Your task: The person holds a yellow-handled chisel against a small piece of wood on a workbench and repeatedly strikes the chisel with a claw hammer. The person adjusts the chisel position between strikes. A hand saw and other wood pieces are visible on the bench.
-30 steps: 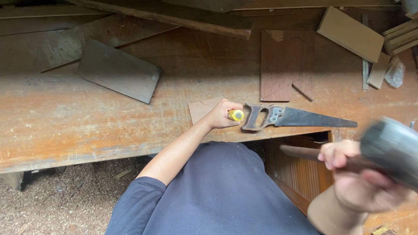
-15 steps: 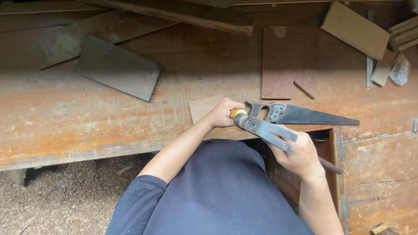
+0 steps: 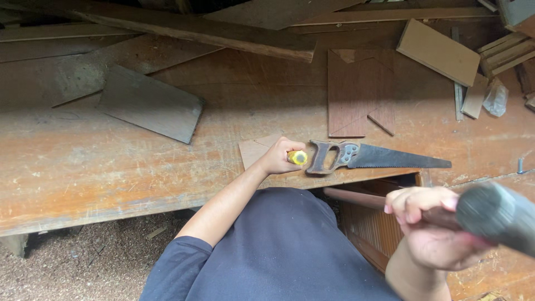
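Seen from the head camera, the left hand (image 3: 277, 156) reaches forward over a worn, scratched wooden workbench (image 3: 100, 167), its fingers curled tight around a tool with a yellow handle (image 3: 298, 158) (only the rounded yellow end shows past the fist, so the rest of the tool cannot be made out). The fist rests on a small thin piece of board (image 3: 253, 150), pale brown and flat, lying near the bench's front edge. Just beside the yellow handle lies a handsaw (image 3: 373, 159), its brown wooden grip with a cut-out loop nearest the hand and its dark toothed blade tapering away to the right, flat on the bench. The right hand (image 3: 432, 228) is raised close to the camera and blurred, its fingers clamped around the reddish wooden shaft of a hammer (image 3: 496, 214), whose heavy grey metal head looms at the right edge. Farther back on the bench lies a reddish-brown plywood panel (image 3: 356, 89) with triangular offcuts on it, a grey flat slab (image 3: 150, 103) with a dull surface at the left, a pale rectangular block (image 3: 437, 51) at the upper right, and a long rough plank (image 3: 184, 30) running across the top. The person's dark blue shirt (image 3: 278, 251) fills the lower middle, and sawdust (image 3: 67, 267) covers the ground below the bench.
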